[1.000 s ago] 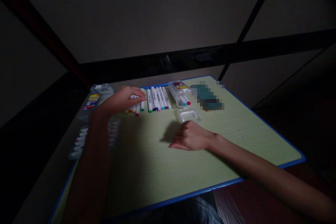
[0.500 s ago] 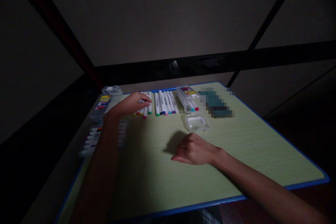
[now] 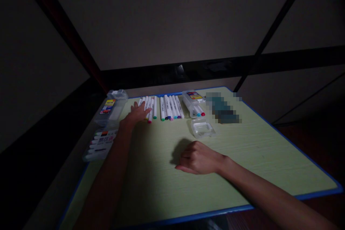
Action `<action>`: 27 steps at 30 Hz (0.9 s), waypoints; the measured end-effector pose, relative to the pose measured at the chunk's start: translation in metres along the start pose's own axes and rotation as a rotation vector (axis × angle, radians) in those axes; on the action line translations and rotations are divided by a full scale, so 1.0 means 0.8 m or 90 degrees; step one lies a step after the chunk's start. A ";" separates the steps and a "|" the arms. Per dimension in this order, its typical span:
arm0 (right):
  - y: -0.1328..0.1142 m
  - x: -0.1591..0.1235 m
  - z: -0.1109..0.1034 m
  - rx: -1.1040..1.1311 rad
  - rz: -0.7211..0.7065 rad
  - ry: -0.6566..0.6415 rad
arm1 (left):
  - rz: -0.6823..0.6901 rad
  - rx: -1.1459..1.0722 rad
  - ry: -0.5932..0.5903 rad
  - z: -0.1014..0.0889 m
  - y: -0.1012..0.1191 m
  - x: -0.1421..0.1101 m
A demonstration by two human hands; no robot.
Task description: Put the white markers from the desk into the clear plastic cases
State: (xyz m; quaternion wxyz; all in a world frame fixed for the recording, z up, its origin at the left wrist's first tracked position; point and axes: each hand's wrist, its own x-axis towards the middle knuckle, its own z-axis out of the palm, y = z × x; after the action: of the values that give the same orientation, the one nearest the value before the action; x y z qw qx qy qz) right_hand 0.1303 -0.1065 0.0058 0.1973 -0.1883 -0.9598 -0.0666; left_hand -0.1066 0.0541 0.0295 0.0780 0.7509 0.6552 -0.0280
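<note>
My left hand [image 3: 137,113] reaches to the left group of white markers [image 3: 151,111], its fingers spread over their near ends. It seems to touch them, though the contact is partly hidden. These markers lie side by side with coloured tips toward me. Just right of them is a second row of white markers [image 3: 168,107]. My right hand [image 3: 196,158] rests as a closed fist on the table, and nothing sticks out of it. Beyond it, a clear plastic case [image 3: 191,102] lies with its lid [image 3: 202,128] open toward me; red-tipped and blue-tipped markers show in its mouth.
At the left edge lie another clear case [image 3: 111,106] with a yellow label and a flat clear box [image 3: 99,147] of markers, partly behind my left forearm. A blurred-out greenish item [image 3: 222,107] sits at the right. The pale table [image 3: 242,151] has a blue rim and meets a wall.
My left hand has shifted left and a little nearer over the left markers, its fingers now spread, uncovering more of them. My right fist stays in place. The view has tilted slightly.
</note>
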 end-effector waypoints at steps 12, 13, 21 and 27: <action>0.000 0.003 0.000 0.022 0.006 -0.018 | -0.039 0.013 -0.105 0.004 0.020 -0.003; 0.000 0.003 0.000 0.022 0.006 -0.021 | -0.024 0.018 -0.109 0.003 0.021 -0.004; -0.002 0.003 0.000 0.017 0.001 -0.023 | 0.009 0.050 -0.123 0.005 0.025 -0.003; -0.002 0.005 -0.002 0.017 0.000 -0.020 | 0.030 0.055 -0.136 0.001 0.026 -0.004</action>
State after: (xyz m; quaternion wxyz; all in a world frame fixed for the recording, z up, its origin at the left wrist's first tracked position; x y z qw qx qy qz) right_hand 0.1270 -0.1073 0.0086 0.1850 -0.1865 -0.9635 -0.0511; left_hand -0.0866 0.0481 0.0310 0.1154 0.7613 0.6239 -0.1340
